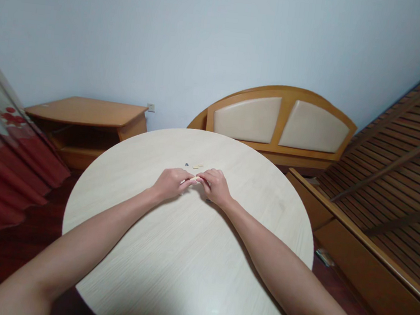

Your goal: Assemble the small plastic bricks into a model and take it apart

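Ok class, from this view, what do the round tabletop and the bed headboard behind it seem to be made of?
The round tabletop looks like pale wood-grain laminate or veneer, matte, with fine straight streaks. The bed headboard has a honey-coloured, lightly glossy wooden frame, probably varnished, around cream padded panels that look like smooth faux leather.

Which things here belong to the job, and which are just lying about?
Job: left hand, right hand, small pale piece pinched between their fingers, tan piece and dark piece nearby, round table beneath.
Lying about: padded wooden headboard, slatted bed base, low wooden cabinet, red curtain.
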A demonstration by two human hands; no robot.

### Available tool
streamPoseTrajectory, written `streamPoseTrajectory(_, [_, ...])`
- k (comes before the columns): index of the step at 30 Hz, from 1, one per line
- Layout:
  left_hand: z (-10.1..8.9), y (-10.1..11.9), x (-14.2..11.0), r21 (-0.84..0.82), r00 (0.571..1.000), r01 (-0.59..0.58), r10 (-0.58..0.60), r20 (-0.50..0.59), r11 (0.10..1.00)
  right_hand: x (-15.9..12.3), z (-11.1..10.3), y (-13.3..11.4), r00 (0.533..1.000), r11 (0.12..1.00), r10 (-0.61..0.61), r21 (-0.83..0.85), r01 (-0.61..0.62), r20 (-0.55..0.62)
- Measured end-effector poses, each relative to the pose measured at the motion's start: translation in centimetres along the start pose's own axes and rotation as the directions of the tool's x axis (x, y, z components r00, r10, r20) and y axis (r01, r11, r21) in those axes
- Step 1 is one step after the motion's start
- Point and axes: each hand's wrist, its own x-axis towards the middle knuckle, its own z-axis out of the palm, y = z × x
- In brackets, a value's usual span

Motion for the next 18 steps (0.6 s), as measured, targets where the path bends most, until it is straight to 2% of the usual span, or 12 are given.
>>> streamPoseTrajectory(18, [0.36,-0.34,0.06,-0.009,0.999,-0.028,0.028,-0.025,1.000,0.11,-0.25,-0.41,1.000,0.998,0.028,-0.051,-0.028,0.010])
